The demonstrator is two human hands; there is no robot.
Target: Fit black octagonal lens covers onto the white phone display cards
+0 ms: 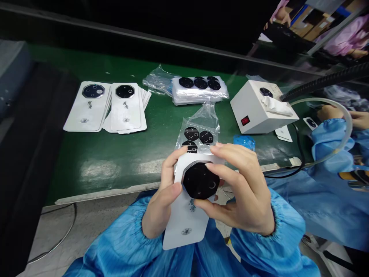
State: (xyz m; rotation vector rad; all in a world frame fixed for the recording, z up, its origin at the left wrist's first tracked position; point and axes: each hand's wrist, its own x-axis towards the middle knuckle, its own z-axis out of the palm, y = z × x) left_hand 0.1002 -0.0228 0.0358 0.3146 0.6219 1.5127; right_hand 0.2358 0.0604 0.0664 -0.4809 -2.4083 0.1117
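My left hand [158, 204] grips a white phone back panel [184, 225] by its left edge, thumb on the face. The panel tilts just off the bench's front edge and bears dark printed characters and a small round emblem. At its upper end, my right hand [245, 188] pinches a glossy black octagonal lens cover [201, 181] by the rim, between thumb and fingers. Whether the cover is fully seated on the panel cannot be made out. Directly behind my fingertips lies a clear plastic sheet [213, 130] with several black octagonal pieces, partly hidden by the panel.
Two stacks of white panels [77, 117] with black camera areas lie at left. A plastic-wrapped pack [198, 96] of black pieces is at the back. Right are a white box with a red switch [245, 120], a blue wrapper [244, 142], a hose [347, 119] and a co-worker's blue sleeve [328, 142].
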